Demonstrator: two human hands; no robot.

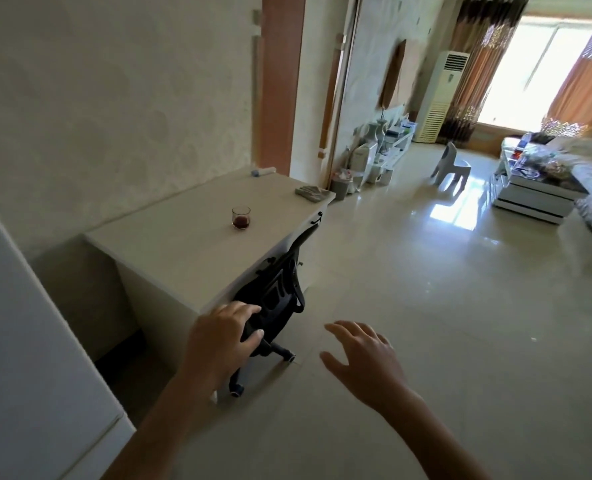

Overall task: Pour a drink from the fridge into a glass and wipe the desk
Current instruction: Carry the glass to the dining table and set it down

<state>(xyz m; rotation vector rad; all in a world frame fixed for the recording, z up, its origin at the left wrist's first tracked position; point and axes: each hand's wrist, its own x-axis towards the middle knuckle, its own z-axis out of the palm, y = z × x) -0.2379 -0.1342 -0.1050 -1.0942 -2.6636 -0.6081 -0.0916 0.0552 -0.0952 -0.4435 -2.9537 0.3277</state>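
A small clear glass [241,218] with a little dark red drink in it stands on the white desk [169,251] against the wall. A folded grey cloth [312,193] lies at the desk's far right corner. The white fridge [20,341] fills the left edge of the view, its door closed. My left hand [220,341] hangs in front of the desk's near corner, fingers loosely curled, holding nothing. Over the floor to its right, my right hand [363,358] is spread open and empty.
A black office chair [277,299] is pushed under the desk, its wheels on the tiled floor. A small object [262,172] lies at the desk's back edge. Beyond are a doorway, a low TV stand, a grey plastic chair [451,166] and a coffee table [537,192].
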